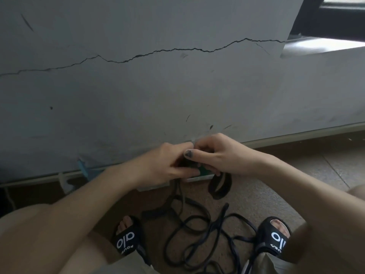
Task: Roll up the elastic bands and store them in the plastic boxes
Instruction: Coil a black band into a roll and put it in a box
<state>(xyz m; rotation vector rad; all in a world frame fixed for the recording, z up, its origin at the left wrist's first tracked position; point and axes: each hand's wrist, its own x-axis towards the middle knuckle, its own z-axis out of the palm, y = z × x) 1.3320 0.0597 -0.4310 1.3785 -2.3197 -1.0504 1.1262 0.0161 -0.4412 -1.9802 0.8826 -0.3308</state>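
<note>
Both hands meet low in front of the cracked grey wall (pixel 138 86), just above the floor (pixel 266 194). The left hand (pixel 167 161) and right hand (pixel 217 155) have their fingers curled in toward each other, pinching a small dark bundle between them, which I take to be an elastic band (pixel 178 186) being wound up; a strand of it drops from the left hand down to the floor. Something green (pixel 203 171) shows under the fingers, with a pale flat edge beneath it (perhaps a plastic box or its lid, but motion blur and the hands hide too much to say).

A finished-looking dark coil (pixel 220 184) hangs or lies just below the right hand, near the foot of the wall. The rest of the bands (pixel 207 234) lie in a loose tangle on the floor between the two black sandals (pixel 128 240), well short of any box.

The risks from here are mostly about tension. The roll is held only by fingertips, so a slip of either thumb would likely let it spring open. The trailing strand runs into the tangle, so further winding may drag other loops along or snag under a sandal.
</note>
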